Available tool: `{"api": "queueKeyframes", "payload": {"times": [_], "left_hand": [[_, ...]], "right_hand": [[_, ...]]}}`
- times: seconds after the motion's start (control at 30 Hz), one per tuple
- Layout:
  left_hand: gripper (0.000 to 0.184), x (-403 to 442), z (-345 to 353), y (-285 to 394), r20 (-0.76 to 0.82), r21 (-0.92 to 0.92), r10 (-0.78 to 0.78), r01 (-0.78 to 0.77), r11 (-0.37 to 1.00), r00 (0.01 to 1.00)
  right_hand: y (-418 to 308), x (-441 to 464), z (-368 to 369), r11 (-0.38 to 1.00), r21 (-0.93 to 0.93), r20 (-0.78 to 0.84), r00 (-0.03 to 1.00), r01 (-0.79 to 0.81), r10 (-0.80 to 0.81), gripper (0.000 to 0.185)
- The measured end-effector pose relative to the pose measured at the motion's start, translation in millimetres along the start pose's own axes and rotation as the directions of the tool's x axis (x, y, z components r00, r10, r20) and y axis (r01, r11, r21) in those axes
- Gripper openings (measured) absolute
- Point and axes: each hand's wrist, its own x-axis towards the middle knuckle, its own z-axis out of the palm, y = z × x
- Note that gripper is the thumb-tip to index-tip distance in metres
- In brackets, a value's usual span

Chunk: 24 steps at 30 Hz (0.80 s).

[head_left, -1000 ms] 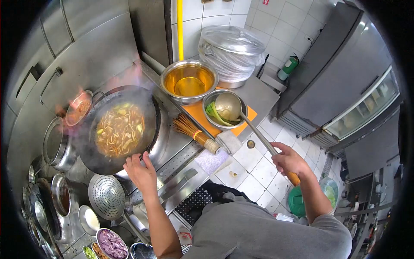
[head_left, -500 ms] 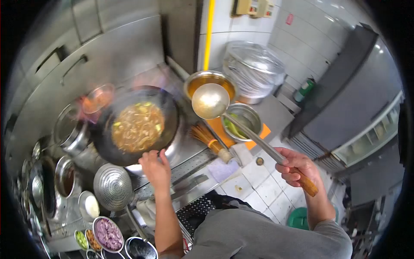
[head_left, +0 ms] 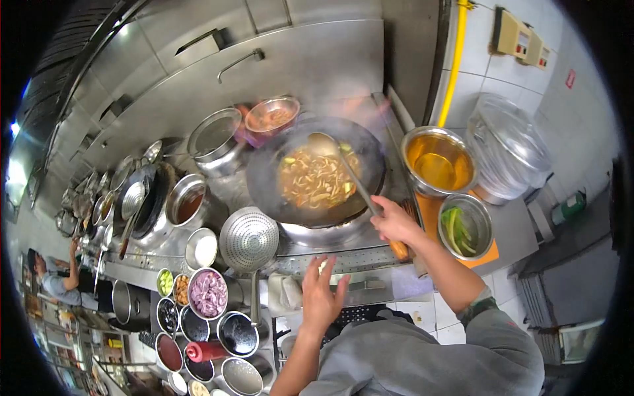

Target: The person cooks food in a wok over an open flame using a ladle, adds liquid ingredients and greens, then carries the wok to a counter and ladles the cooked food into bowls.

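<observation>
My right hand [head_left: 395,222] is wrapped round the wooden-ended handle of a long ladle [head_left: 325,144]. The ladle's bowl is over the far part of the noodles and vegetables [head_left: 316,177] in a dark, steaming wok [head_left: 264,188]. My left hand [head_left: 321,296] hovers with its fingers spread in front of the stove edge, touching nothing. Left of it lies a perforated strainer [head_left: 249,239], beside a folded cloth [head_left: 284,292].
Right of the wok stand a bowl of yellow liquid [head_left: 439,165], a bowl with green stalks [head_left: 465,228] and a plastic-wrapped pot [head_left: 508,148]. Ingredient bowls, including chopped onion [head_left: 208,294], and a red bottle [head_left: 206,351] are lower left. Another person [head_left: 66,280] stands far left.
The view has swung left. The ladle in my right hand has moved from over the bowls at the right to over the wok. My left hand has come away from the wok's rim.
</observation>
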Motion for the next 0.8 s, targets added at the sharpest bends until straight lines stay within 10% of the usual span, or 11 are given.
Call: {"api": "queueKeyframes", "payload": {"times": [0.3, 0.6, 0.8], "left_hand": [[0.038, -83.2, -31.3, -15.1, 0.034, -0.052, -0.355, 0.357, 0.933, 0.934], [0.030, -68.1, -45.3, -6.3, 0.017, -0.087, -0.312, 0.312, 0.946, 0.950], [0.027, -71.0, -45.8, -13.3, 0.042, -0.069, -0.335, 0.337, 0.939, 0.941]], "right_hand": [[-2.7, -23.5, -59.6, 0.999, -0.007, 0.195, 0.979, -0.050, 0.050, 0.059], [-8.6, -31.1, -56.1, 0.996, 0.042, 0.321, 0.945, -0.083, 0.066, 0.062], [0.5, 18.4, -34.0, 0.988, -0.137, 0.071, 0.995, 0.077, -0.067, 0.059]]}}
